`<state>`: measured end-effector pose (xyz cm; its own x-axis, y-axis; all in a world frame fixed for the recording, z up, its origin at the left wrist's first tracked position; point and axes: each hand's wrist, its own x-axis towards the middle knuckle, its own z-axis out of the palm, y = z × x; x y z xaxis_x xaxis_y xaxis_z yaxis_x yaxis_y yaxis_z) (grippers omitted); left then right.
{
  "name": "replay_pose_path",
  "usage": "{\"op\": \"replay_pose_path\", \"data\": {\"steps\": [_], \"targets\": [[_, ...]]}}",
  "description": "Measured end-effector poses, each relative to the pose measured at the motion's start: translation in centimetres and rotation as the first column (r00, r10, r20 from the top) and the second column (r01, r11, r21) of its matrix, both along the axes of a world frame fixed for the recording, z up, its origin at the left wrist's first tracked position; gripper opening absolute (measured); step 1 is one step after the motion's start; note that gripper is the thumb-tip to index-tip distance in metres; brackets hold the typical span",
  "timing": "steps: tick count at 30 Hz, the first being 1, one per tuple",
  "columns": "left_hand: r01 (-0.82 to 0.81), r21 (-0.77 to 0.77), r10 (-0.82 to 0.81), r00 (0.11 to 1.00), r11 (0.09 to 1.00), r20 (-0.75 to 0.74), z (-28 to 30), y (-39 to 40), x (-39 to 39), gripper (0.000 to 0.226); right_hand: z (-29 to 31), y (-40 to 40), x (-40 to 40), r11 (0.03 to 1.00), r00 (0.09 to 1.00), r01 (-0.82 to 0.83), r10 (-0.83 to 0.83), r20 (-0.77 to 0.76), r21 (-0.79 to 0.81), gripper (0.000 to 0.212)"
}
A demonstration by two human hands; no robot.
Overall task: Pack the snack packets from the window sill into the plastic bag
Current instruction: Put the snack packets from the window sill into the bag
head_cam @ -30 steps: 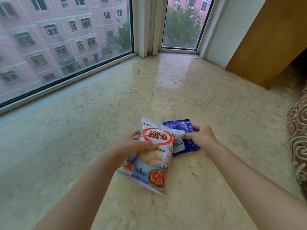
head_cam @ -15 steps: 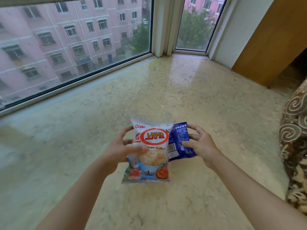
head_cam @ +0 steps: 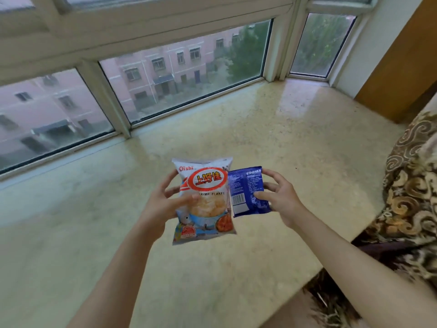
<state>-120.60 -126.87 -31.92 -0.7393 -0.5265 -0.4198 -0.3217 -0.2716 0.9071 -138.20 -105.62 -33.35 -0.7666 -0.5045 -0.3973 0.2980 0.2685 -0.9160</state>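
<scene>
My left hand (head_cam: pixel 163 204) grips a white and blue Oishi shrimp flakes packet (head_cam: pixel 204 204) upright, thumb across its front and fingers behind. Beside it, my right hand (head_cam: pixel 280 197) pinches a smaller dark blue snack packet (head_cam: pixel 246 185), held with its barcode side facing me. The two packets touch edge to edge, both lifted above the beige marble window sill (head_cam: pixel 260 129). No plastic bag is in view.
Window panes (head_cam: pixel 184 69) and their white frames bound the sill at the back and left. A wooden panel (head_cam: pixel 402 60) stands at the far right corner. A brown patterned cushion (head_cam: pixel 411 192) lies along the sill's right edge.
Both packets have come up off the sill and now hang upright in my hands. The view has tilted up, showing more of the window.
</scene>
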Motion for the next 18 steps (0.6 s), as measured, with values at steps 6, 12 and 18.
{"op": "replay_pose_path", "data": {"steps": [6,12,18], "targets": [[-0.148,0.022,0.149,0.988,0.989,-0.032,5.7,3.8,13.0,0.079,6.5,1.9,9.3,0.993,0.993,-0.111,0.109,-0.040,-0.049,0.058],[-0.294,0.065,0.298,0.952,0.953,-0.066,8.9,9.1,24.3,0.082,11.0,3.6,18.6,0.974,0.978,-0.205,0.200,-0.056,-0.098,0.057],[-0.405,0.027,0.406,0.914,0.914,-0.014,11.8,11.1,35.0,0.094,13.8,3.0,28.7,0.938,0.955,-0.297,0.285,-0.087,-0.178,0.054]]}}
